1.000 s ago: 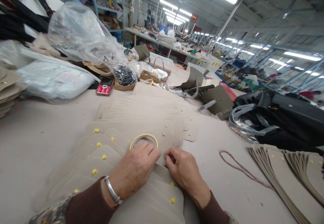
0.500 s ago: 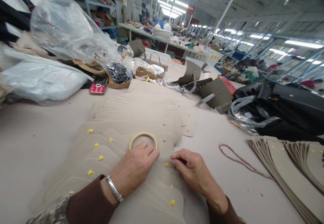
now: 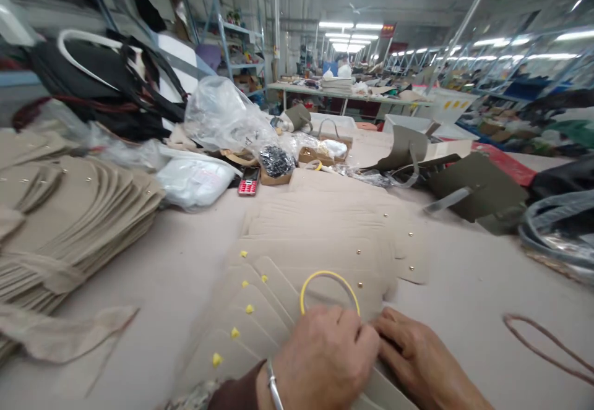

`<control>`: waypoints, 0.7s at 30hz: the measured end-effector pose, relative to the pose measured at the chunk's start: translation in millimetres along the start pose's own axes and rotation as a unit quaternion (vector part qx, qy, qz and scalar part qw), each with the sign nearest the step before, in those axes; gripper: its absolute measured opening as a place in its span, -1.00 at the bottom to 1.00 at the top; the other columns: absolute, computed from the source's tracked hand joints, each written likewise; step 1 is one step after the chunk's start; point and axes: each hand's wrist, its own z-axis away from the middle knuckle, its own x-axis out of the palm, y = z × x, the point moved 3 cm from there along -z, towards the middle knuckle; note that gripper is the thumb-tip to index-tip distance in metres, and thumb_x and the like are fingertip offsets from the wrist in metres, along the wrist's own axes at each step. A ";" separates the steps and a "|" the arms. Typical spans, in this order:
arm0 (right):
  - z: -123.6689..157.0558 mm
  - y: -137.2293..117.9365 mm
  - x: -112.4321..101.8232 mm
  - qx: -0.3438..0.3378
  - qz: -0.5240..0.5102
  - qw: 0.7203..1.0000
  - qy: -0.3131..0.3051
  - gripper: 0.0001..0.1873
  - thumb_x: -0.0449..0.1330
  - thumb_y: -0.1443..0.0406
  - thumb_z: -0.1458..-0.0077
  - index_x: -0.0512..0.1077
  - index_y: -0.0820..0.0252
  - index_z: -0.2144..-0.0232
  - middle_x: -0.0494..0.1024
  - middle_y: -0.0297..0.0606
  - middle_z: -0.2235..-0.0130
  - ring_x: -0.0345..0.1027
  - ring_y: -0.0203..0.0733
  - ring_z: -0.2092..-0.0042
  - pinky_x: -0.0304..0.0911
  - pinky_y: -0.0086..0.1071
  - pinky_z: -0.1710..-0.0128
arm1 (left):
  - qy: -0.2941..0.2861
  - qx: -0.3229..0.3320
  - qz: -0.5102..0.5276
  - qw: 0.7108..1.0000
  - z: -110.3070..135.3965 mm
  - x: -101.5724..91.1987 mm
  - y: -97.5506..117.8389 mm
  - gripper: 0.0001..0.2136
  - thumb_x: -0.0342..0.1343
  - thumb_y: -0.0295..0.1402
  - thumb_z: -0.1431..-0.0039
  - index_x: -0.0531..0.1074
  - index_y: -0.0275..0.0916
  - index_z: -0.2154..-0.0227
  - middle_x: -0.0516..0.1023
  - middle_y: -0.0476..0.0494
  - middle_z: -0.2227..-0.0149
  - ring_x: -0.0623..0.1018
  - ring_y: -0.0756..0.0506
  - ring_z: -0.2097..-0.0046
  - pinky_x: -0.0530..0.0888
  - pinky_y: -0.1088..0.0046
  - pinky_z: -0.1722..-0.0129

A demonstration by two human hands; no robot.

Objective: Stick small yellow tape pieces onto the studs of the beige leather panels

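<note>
My left hand (image 3: pixel 327 351), with a silver bracelet at the wrist, is closed on a thin roll of yellow tape (image 3: pixel 328 274), whose upper arc shows above the knuckles. Close against it on the right is my right hand (image 3: pixel 415 351), fingers pinched together; what they hold, if anything, is hidden. Both hands are over overlapping beige panels (image 3: pixel 301 252) spread on the table. Small yellow tape pieces (image 3: pixel 249 308) mark several panels at the left, and metal studs (image 3: pixel 359 251) sit near the right ends of others.
Stacked beige pieces (image 3: pixel 106 212) lie on the left. A red phone (image 3: pixel 249 182), a plastic-wrapped bundle (image 3: pixel 197 178) and an open cardboard box (image 3: pixel 310 153) stand behind the panels. Olive bag parts (image 3: pixel 473 184) are at back right. A brown cord (image 3: pixel 547 342) lies at right.
The view has swung left, bringing the stacked beige pieces into sight. My hands have come together, where a gap was between them before. The tape roll stays in my left hand.
</note>
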 end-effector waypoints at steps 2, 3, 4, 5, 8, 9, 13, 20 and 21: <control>0.4 2.3 2.0 -0.007 -0.012 1.000 -0.007 -0.75 0.05 0.32 -0.22 0.52 -0.03 0.37 0.54 -0.32 0.37 0.46 -0.20 0.32 0.29 -0.46 0.33 | -0.027 -0.009 -0.021 0.999 -0.1 -0.2 5.1 -0.94 -0.04 -0.38 -0.28 0.29 -0.22 0.31 0.41 -0.12 0.43 0.45 -0.15 0.42 0.35 0.35 0.56; 0.5 2.9 2.6 -0.008 -0.016 1.000 -0.009 -0.75 0.05 0.31 -0.21 0.52 -0.03 0.38 0.54 -0.32 0.37 0.47 -0.21 0.32 0.30 -0.46 0.34 | -0.049 -0.020 -0.026 0.998 0.1 1.4 6.0 -0.93 -0.05 -0.38 -0.28 0.29 -0.22 0.31 0.42 -0.13 0.45 0.47 -0.16 0.44 0.36 0.35 0.58; 0.5 3.3 3.2 -0.007 -0.017 1.000 -0.009 -0.75 0.06 0.30 -0.21 0.52 -0.03 0.38 0.54 -0.31 0.38 0.47 -0.20 0.33 0.30 -0.46 0.34 | -0.075 -0.033 -0.027 0.996 0.6 3.9 5.8 -0.92 -0.05 -0.37 -0.28 0.30 -0.23 0.31 0.43 -0.14 0.46 0.48 -0.17 0.45 0.37 0.35 0.59; 0.3 3.7 3.7 -0.004 -0.017 1.000 -0.010 -0.76 0.06 0.29 -0.20 0.52 -0.02 0.40 0.54 -0.30 0.39 0.47 -0.20 0.34 0.31 -0.45 0.35 | -0.098 -0.048 -0.025 0.994 1.4 6.6 4.3 -0.92 -0.05 -0.37 -0.28 0.30 -0.23 0.31 0.43 -0.15 0.46 0.49 -0.17 0.45 0.39 0.34 0.59; -1.0 5.0 4.3 0.012 -0.019 1.000 -0.015 -0.76 0.06 0.28 -0.19 0.51 0.00 0.42 0.54 -0.28 0.38 0.46 -0.17 0.33 0.31 -0.42 0.33 | -0.132 -0.069 -0.002 0.989 5.8 12.7 -3.6 -0.94 -0.04 -0.41 -0.26 0.30 -0.24 0.31 0.47 -0.18 0.41 0.52 -0.20 0.39 0.47 0.29 0.51; -1.1 5.5 3.2 0.023 -0.025 0.999 -0.014 -0.79 0.08 0.28 -0.18 0.51 0.01 0.41 0.54 -0.28 0.37 0.46 -0.16 0.32 0.30 -0.41 0.32 | -0.130 -0.068 0.006 0.989 7.4 13.2 -6.6 -0.96 -0.04 -0.44 -0.25 0.30 -0.25 0.31 0.48 -0.19 0.38 0.52 -0.21 0.36 0.49 0.27 0.47; 2.1 7.0 -9.3 0.093 -0.100 0.991 0.005 -0.85 0.11 0.29 -0.17 0.47 0.07 0.24 0.54 -0.32 0.40 0.42 -0.18 0.36 0.29 -0.41 0.35 | -0.129 -0.095 0.020 0.987 11.9 11.1 -18.9 -0.87 -0.07 -0.59 -0.20 0.28 -0.24 0.31 0.47 -0.16 0.34 0.51 -0.16 0.33 0.51 0.29 0.39; 5.4 1.6 -17.1 0.043 -0.098 0.994 -0.002 -0.87 0.17 0.39 -0.15 0.53 0.14 0.37 0.52 -0.33 0.38 0.40 -0.26 0.30 0.23 -0.46 0.27 | -0.149 -0.108 0.032 0.982 8.1 10.2 -29.6 -0.76 -0.13 -0.69 -0.13 0.30 -0.22 0.31 0.44 -0.12 0.35 0.47 -0.13 0.37 0.49 0.28 0.37; 4.9 0.6 -15.2 0.034 -0.076 0.997 -0.003 -0.86 0.17 0.40 -0.16 0.53 0.14 0.35 0.51 -0.33 0.38 0.39 -0.26 0.31 0.21 -0.46 0.28 | -0.145 -0.106 0.032 0.983 7.5 10.0 -29.8 -0.75 -0.13 -0.69 -0.13 0.30 -0.22 0.32 0.44 -0.12 0.35 0.47 -0.14 0.37 0.49 0.27 0.38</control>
